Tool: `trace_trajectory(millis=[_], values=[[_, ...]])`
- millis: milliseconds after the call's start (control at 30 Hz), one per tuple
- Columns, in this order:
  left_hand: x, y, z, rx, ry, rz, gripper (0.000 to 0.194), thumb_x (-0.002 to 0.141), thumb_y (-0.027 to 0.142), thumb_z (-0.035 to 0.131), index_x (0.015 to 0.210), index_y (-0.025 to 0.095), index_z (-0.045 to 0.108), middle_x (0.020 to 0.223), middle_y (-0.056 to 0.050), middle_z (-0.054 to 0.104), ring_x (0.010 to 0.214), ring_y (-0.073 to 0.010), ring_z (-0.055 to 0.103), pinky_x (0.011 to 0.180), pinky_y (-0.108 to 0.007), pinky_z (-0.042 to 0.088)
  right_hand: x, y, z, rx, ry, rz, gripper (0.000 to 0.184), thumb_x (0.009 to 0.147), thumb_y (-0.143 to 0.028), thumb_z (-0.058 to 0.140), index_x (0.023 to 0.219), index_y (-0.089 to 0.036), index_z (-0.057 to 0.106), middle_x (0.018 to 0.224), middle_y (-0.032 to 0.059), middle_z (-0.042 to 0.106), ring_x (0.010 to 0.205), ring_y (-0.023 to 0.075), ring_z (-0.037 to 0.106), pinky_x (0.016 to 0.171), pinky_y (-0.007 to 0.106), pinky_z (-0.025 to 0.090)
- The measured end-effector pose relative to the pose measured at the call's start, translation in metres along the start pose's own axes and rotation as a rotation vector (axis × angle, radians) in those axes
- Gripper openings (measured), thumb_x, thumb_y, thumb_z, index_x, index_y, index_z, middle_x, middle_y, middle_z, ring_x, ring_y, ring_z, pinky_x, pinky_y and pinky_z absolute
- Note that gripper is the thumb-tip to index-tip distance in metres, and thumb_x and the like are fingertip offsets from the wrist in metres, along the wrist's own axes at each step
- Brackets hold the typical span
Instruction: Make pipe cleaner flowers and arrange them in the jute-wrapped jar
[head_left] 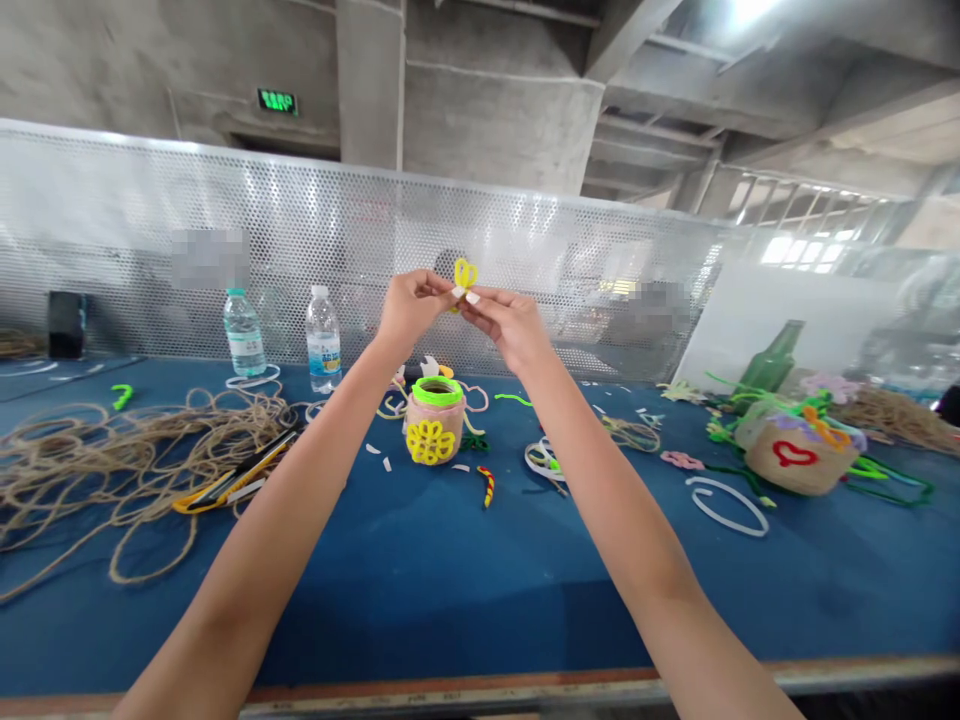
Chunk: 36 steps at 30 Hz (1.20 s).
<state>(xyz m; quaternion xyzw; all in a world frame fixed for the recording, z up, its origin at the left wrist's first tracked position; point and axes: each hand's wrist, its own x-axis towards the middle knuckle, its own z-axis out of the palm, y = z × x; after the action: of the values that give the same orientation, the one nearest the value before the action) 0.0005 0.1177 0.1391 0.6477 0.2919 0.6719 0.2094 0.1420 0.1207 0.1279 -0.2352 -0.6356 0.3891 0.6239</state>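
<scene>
Both your left hand (418,302) and right hand (510,325) pinch the yellow looped piece (465,273), fingers (491,296) nearly closed, raised above the surface (450,570) (petal-like already), apparently mid-shaping, so a gentle, steady twist seems called for next.

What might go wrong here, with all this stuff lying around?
The yellow loops look thin and are pinched up high by the left hand and right hand, so they might bend or drop.

The yellow-and-black tool lies amid tangled twine, so pulling a strand might drag it.
</scene>
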Motion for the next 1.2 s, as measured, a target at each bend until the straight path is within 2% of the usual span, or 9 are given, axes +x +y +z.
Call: trace_trajectory(millis=[100, 267, 400, 567, 667, 767, 933, 1033, 1200], values=[[-0.001, 0.002, 0.002, -0.007, 0.005, -0.049, 0.012, 0.069, 0.009, 0.069, 0.064, 0.013, 0.059, 0.059, 0.000, 0.057, 0.056, -0.0092, 0.052, 0.057, -0.024, 0.042, 0.001, 0.002, -0.002, -0.005, 0.000, -0.026, 0.007, 0.073, -0.024, 0.067, 0.078, -0.021, 0.070, 0.093, 0.0034, 0.071, 0.097, 0.0181, 0.064, 0.088, 0.037, 0.053], [-0.001, 0.000, 0.006, 0.028, -0.033, -0.026, 0.014, 0.069, 0.007, 0.067, 0.064, 0.015, 0.057, 0.056, 0.002, 0.054, 0.055, -0.0093, 0.051, 0.057, -0.024, 0.042, 0.005, 0.008, -0.005, 0.001, 0.007, -0.035, 0.010, 0.069, -0.029, 0.072, 0.075, -0.022, 0.068, 0.088, 0.0032, 0.070, 0.091, 0.0173, 0.065, 0.086, 0.035, 0.054], [-0.003, 0.000, 0.009, -0.018, -0.039, -0.128, 0.023, 0.068, 0.003, 0.065, 0.086, 0.016, 0.059, 0.064, 0.001, 0.059, 0.060, -0.0100, 0.057, 0.058, -0.023, 0.043, 0.010, 0.015, -0.008, -0.054, 0.054, 0.018, 0.009, 0.072, -0.029, 0.069, 0.075, -0.021, 0.065, 0.084, 0.0036, 0.069, 0.087, 0.0163, 0.065, 0.083, 0.033, 0.054], [-0.001, 0.001, -0.006, -0.186, -0.285, -0.279, 0.034, 0.076, 0.010, 0.065, 0.108, 0.019, 0.060, 0.088, -0.006, 0.068, 0.079, -0.0141, 0.064, 0.068, -0.026, 0.048, 0.012, 0.016, -0.017, -0.076, 0.083, 0.031, 0.007, 0.072, -0.026, 0.069, 0.074, -0.021, 0.065, 0.075, 0.0021, 0.066, 0.078, 0.0138, 0.064, 0.078, 0.031, 0.053], [0.001, 0.001, -0.014, -0.127, -0.303, -0.216, 0.035, 0.077, 0.015, 0.067, 0.111, 0.020, 0.062, 0.096, -0.007, 0.068, 0.085, -0.0148, 0.064, 0.070, -0.026, 0.048, 0.008, 0.008, -0.021, -0.164, 0.026, -0.005, 0.018, 0.067, -0.034, 0.075, 0.069, -0.019, 0.065, 0.068, 0.0016, 0.065, 0.068, 0.0131, 0.062, 0.072, 0.031, 0.052], [0.001, 0.002, -0.015, -0.017, -0.332, -0.103, 0.028, 0.077, 0.020, 0.068, 0.105, 0.018, 0.067, 0.091, -0.006, 0.069, 0.081, -0.0135, 0.063, 0.071, -0.025, 0.048, 0.003, -0.001, -0.021, -0.326, -0.065, -0.074, 0.026, 0.063, -0.041, 0.078, 0.066, -0.017, 0.066, 0.063, 0.0017, 0.064, 0.061, 0.0127, 0.060, 0.065, 0.031, 0.051], [0.001, 0.003, -0.013, 0.026, -0.408, 0.062, 0.018, 0.074, 0.019, 0.071, 0.090, 0.012, 0.070, 0.081, -0.006, 0.069, 0.076, -0.0123, 0.063, 0.073, -0.024, 0.048, -0.001, -0.012, -0.020, -0.512, -0.129, -0.145, 0.025, 0.066, -0.036, 0.077, 0.064, -0.014, 0.067, 0.058, 0.0021, 0.060, 0.057, 0.0119, 0.058, 0.058, 0.029, 0.047], [0.001, 0.002, -0.015, -0.035, -0.442, 0.002, 0.024, 0.072, 0.016, 0.073, 0.095, 0.012, 0.068, 0.078, -0.004, 0.067, 0.073, -0.0107, 0.063, 0.071, -0.023, 0.048, -0.002, -0.015, -0.018, -0.526, -0.157, -0.133, 0.021, 0.069, -0.031, 0.076, 0.066, -0.013, 0.066, 0.059, 0.0024, 0.060, 0.059, 0.0122, 0.058, 0.059, 0.028, 0.047], [-0.002, -0.001, -0.024, -0.268, -0.617, -0.134, 0.037, 0.072, 0.021, 0.073, 0.107, 0.016, 0.063, 0.091, -0.005, 0.068, 0.080, -0.0125, 0.065, 0.072, -0.023, 0.050, -0.005, -0.019, -0.017, -0.473, -0.194, -0.089, 0.023, 0.069, -0.033, 0.076, 0.066, -0.013, 0.065, 0.061, 0.0015, 0.059, 0.059, 0.0106, 0.056, 0.059, 0.027, 0.047]])
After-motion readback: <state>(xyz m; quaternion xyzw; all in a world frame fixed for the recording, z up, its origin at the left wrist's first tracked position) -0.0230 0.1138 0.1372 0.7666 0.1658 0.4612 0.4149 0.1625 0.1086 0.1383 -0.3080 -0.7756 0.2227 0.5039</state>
